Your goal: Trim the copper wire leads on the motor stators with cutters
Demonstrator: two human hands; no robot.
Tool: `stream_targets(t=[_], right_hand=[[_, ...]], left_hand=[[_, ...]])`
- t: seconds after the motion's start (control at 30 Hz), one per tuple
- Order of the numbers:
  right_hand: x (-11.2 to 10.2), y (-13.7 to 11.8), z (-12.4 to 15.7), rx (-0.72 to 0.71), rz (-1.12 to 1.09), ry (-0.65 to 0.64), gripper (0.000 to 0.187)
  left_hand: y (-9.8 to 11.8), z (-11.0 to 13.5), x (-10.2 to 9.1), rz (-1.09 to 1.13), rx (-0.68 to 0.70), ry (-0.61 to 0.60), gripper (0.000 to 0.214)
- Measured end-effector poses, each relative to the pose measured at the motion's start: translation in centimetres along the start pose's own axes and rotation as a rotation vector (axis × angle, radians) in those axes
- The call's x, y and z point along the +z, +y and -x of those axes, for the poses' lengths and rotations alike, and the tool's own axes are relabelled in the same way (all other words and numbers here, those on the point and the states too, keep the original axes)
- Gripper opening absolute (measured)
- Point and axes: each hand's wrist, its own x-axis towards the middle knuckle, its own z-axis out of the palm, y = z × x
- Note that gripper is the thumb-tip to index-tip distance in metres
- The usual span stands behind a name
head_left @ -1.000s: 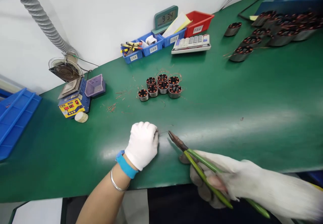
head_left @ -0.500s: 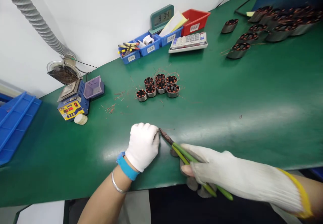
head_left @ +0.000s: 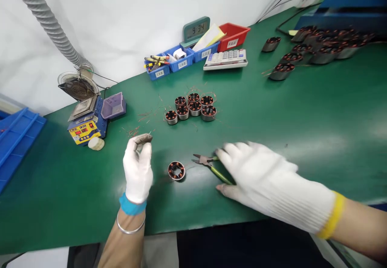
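Note:
My left hand, in a white glove, is raised just above the green mat with thumb and fingertips pinched together on something too small to name. Right of it, a small motor stator with copper windings lies alone on the mat. Green-handled cutters lie flat beside the stator, jaws pointing left. My gloved right hand hovers over their handles with fingers spread and holds nothing; it is slightly blurred.
Several stators stand grouped mid-mat, with copper wire scraps to their left. A solder station and purple tray sit at left, a blue crate beyond. Blue bins, a calculator and more stators are further back.
My right hand has laid the cutters on the mat and opened. My left hand has lifted up and to the left, uncovering the single stator it was over.

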Motion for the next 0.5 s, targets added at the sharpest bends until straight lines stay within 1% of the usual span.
stream_targets(t=[0.03,0.07,0.1,0.13,0.17,0.2,0.23,0.27,0.3,0.37,0.4,0.43,0.5], right_hand=[[-0.2,-1.0,-1.1,-0.064,0.057,0.008,0.044],[-0.3,-2.3,-2.2,-0.136,0.069,0.018,0.054],[-0.4,-3.7,-3.3,-0.197,0.051,0.028,0.060],[-0.2,-5.1,-4.4,-0.278,0.028,0.004,0.059],[0.0,-6.3,-5.3,-0.326,0.015,-0.069,0.052],[0.3,-7.2,-6.1,-0.320,0.022,-0.157,0.037],[0.5,-7.6,-6.6,-0.315,0.036,-0.177,0.031],[0.7,-7.6,-6.9,-0.306,0.039,-0.182,0.030],[0.6,-7.1,-7.0,-0.256,0.034,-0.171,0.030],[-0.3,-4.6,-6.4,-0.119,0.047,-0.120,0.030],[-1.1,-2.6,-5.9,-0.018,0.066,-0.093,0.028],[-2.1,-0.4,-5.5,0.117,0.095,-0.061,0.025],[-4.4,4.6,-4.6,0.316,0.160,-0.035,0.019]], left_hand=[[-0.2,-0.1,0.1,-0.004,-0.021,0.003,0.023],[-0.4,-0.2,0.2,-0.016,-0.041,0.002,0.025],[-0.7,-0.2,0.4,-0.030,-0.055,0.005,0.028],[-1.0,-0.3,0.6,-0.044,-0.075,-0.003,0.030],[-1.3,-0.3,0.7,-0.056,-0.095,0.004,0.031],[-1.6,-0.4,0.8,-0.053,-0.118,-0.002,0.032],[-1.9,-0.6,0.9,-0.045,-0.143,0.001,0.033],[-2.1,-0.7,1.0,-0.038,-0.171,-0.014,0.034],[-2.3,-0.7,1.1,-0.031,-0.199,-0.021,0.035],[-2.5,-0.7,1.2,-0.019,-0.237,-0.038,0.037],[-2.5,-0.5,1.3,-0.015,-0.249,-0.049,0.038],[-2.4,-0.3,1.4,-0.012,-0.254,-0.064,0.039],[-2.2,0.2,1.8,-0.009,-0.253,-0.105,0.041]])
